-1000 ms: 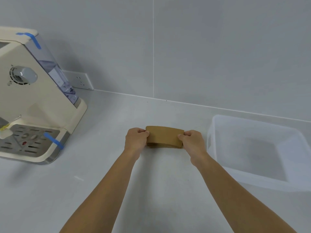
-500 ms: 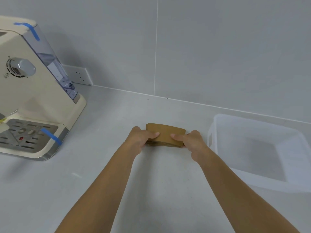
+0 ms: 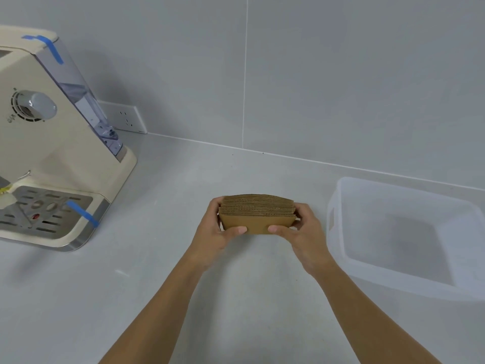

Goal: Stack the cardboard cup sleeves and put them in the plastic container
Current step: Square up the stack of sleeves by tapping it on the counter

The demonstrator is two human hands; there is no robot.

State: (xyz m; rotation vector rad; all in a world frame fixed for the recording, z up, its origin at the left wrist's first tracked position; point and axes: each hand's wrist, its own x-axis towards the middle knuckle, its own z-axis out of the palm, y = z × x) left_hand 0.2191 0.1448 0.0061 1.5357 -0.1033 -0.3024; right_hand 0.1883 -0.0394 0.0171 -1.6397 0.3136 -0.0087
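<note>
Both hands, left hand [image 3: 219,232] and right hand [image 3: 301,236], clamp the stack of cardboard sleeves [image 3: 258,215] upright on edge; plastic container [image 3: 341,227] sits at three o'clock.

coffee machine [image 3: 52,143] cut off at left edge; plastic container [image 3: 393,281] clipped at right edge.

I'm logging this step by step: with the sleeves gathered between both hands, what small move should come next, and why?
Probably carry the stack of sleeves to the right, over the plastic container. The left hand and right hand grip its two ends, the edges look aligned, and the container sits open and empty just beside the right hand.
</note>
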